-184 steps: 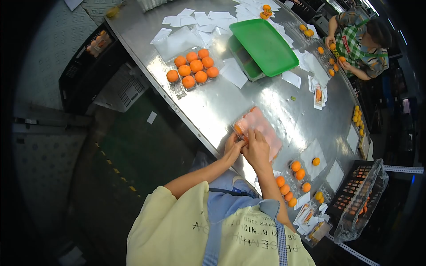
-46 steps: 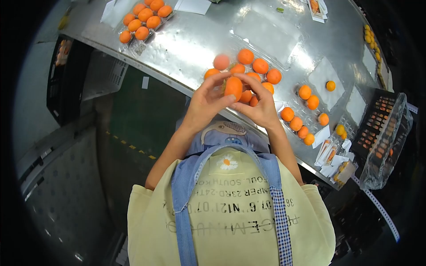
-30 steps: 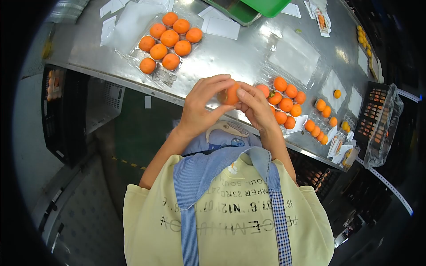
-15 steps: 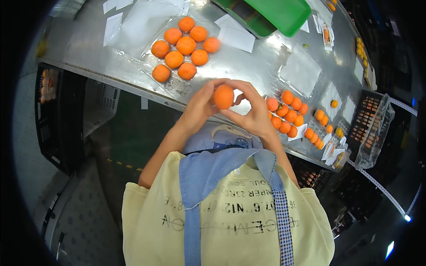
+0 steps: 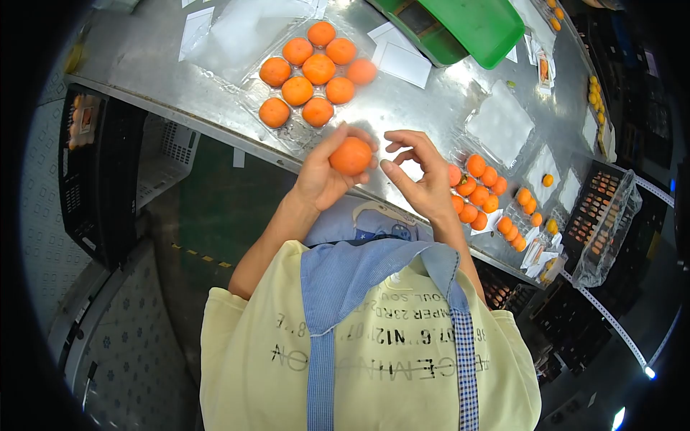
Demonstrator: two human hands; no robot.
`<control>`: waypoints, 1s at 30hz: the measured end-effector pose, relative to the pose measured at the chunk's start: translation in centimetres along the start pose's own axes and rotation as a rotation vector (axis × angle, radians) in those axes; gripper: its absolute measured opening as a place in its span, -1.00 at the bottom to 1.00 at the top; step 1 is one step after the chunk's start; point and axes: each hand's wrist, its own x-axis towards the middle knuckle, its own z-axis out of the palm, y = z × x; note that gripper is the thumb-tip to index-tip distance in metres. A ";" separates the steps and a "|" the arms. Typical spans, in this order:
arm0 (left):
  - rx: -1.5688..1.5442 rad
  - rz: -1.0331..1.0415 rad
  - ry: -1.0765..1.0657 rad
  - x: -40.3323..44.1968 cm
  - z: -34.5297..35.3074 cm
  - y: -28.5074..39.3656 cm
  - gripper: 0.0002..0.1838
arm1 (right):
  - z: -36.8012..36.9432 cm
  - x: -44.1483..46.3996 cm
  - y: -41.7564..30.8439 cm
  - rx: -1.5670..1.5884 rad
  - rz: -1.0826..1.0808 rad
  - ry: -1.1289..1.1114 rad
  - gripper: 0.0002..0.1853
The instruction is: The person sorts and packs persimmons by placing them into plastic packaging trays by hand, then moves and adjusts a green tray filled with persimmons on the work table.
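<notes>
In the head view my left hand (image 5: pixel 316 172) is wrapped around an orange (image 5: pixel 351 156), just above the table's near edge. My right hand (image 5: pixel 420 176) is beside it on the right, fingers apart and slightly curled, with nothing in it. A gap separates its fingertips from the held orange. Beyond my left hand lies a clear plastic tray (image 5: pixel 251 100) with several oranges (image 5: pixel 318 70) set in rows. One orange at that tray's right edge (image 5: pixel 361 71) looks paler than the others.
A green bin (image 5: pixel 496 32) stands at the back of the metal table (image 5: pixel 180 90). White cards (image 5: pixel 402 61) lie beside the tray. More oranges (image 5: pixel 478 190) are grouped right of my right hand. A black crate (image 5: pixel 97 179) is below the table at left.
My right hand has come off the orange and moved right, its fingers opening. My left hand keeps the orange, now slightly further left and turned. The view has shifted slightly.
</notes>
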 end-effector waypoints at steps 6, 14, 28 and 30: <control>-0.095 -0.026 -0.195 0.2 -1.1 0.2 -0.63 | 0.1 0.3 -0.3 -0.028 -0.024 -0.018 -0.61; -0.030 0.043 -0.251 0.3 -2.0 0.3 -0.57 | 0.4 0.5 -1.0 -0.090 -0.102 -0.022 -0.57; 0.403 0.072 -0.251 0.4 -1.4 0.7 -0.26 | 1.8 1.2 -2.2 -0.364 -0.321 -0.133 -0.54; 0.561 0.075 -0.101 0.4 -0.8 0.9 -0.25 | 1.8 1.5 -2.2 -0.425 -0.318 -0.200 -0.50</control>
